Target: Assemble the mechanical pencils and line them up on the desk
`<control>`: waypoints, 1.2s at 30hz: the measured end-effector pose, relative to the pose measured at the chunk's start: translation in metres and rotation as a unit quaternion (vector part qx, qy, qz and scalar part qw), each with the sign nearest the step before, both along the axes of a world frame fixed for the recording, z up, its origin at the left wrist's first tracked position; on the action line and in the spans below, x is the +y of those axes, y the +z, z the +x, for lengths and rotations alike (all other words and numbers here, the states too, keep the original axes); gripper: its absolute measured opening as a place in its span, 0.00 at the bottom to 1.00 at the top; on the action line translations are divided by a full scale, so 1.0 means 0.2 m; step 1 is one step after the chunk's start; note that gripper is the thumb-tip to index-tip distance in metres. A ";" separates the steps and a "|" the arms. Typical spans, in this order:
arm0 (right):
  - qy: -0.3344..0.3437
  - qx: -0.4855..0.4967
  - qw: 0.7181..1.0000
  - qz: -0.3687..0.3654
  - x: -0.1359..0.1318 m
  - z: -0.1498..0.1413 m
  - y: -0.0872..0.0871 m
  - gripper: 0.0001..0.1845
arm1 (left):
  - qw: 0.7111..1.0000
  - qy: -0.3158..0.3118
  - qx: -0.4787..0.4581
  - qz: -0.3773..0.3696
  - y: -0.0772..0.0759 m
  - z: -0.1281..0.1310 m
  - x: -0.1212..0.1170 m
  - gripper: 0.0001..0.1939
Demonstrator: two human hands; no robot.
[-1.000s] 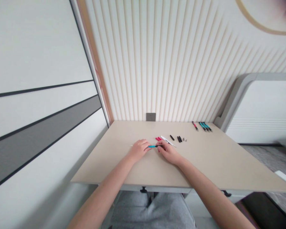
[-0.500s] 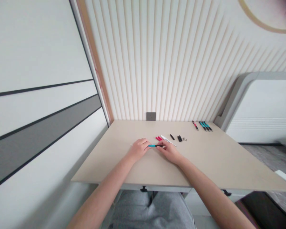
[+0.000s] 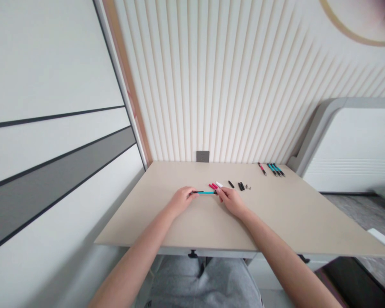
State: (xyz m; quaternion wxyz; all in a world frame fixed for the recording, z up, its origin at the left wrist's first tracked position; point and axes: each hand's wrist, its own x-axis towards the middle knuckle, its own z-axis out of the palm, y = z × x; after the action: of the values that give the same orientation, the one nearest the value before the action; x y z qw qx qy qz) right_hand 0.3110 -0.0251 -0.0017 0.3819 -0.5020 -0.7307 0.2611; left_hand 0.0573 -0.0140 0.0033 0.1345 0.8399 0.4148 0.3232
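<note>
A teal pen with black ends is held level just above the beige table, between both hands. My left hand pinches its left black end. My right hand pinches its right end, fingers closed. Just behind the right hand lie two red pen parts and a white pen piece, partly hidden by the fingers.
Small black pen pieces and a tiny metal part lie behind the right hand. Three finished pens, one red and two teal, lie at the table's back right. A grey wall socket sits at the back.
Both hands have lifted slightly and drawn apart; more of the teal pen now shows between them, with a black tip at the left end. The thin white piece by the left hand is gone.
</note>
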 end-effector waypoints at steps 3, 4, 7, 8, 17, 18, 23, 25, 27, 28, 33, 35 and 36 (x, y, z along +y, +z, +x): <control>-0.011 0.008 0.999 -0.051 0.00 -0.01 0.00 0.33 | 0.999 -0.004 -0.031 0.015 0.00 -0.01 0.01 0.08; -0.015 0.011 0.998 -0.057 0.00 -0.01 0.00 0.34 | 0.999 -0.005 -0.036 0.022 0.00 -0.01 0.01 0.08; 0.008 0.035 0.999 -0.013 0.00 0.00 0.01 0.25 | 0.998 0.001 -0.046 0.033 0.00 -0.01 0.01 0.07; 0.022 0.044 0.999 0.003 0.00 0.00 0.02 0.22 | 0.998 0.005 -0.051 0.035 0.00 -0.01 0.01 0.07; 0.005 0.036 0.999 0.003 0.00 0.03 0.02 0.17 | 0.998 -0.011 -0.036 0.058 0.00 -0.03 0.02 0.07; -0.002 0.026 1.000 -0.001 0.01 0.03 0.02 0.17 | 0.997 -0.016 -0.027 0.065 0.00 -0.03 0.03 0.07; 0.018 -0.010 1.000 -0.021 0.01 0.03 0.00 0.23 | 0.995 -0.005 0.004 0.096 0.00 -0.05 0.04 0.06; 0.025 0.000 1.000 -0.007 0.00 0.02 0.01 0.21 | 0.995 0.001 -0.001 0.098 0.00 -0.05 0.04 0.06; 0.017 0.023 1.000 0.012 0.00 0.02 0.02 0.20 | 0.995 0.011 -0.020 0.096 0.00 -0.05 0.04 0.05; 0.009 0.036 0.999 0.018 0.00 0.02 0.02 0.20 | 0.995 0.017 -0.034 0.094 0.01 -0.05 0.04 0.05; -0.020 0.055 0.998 0.026 0.05 0.08 -0.03 0.22 | 0.992 0.035 -0.087 0.087 0.03 -0.06 0.03 0.05; -0.019 0.043 0.998 0.046 0.08 0.10 -0.07 0.22 | 0.992 0.037 -0.093 0.082 0.03 -0.06 0.03 0.05; -0.015 0.041 0.998 0.051 0.09 0.11 -0.09 0.22 | 0.992 0.037 -0.095 0.080 0.03 -0.05 0.03 0.05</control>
State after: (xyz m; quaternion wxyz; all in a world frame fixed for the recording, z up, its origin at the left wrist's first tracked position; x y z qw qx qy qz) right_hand 0.3330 -0.0062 -0.0191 0.4406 -0.4819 -0.7190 0.2382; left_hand 0.0464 -0.0087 0.0087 0.0934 0.7973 0.4041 0.4384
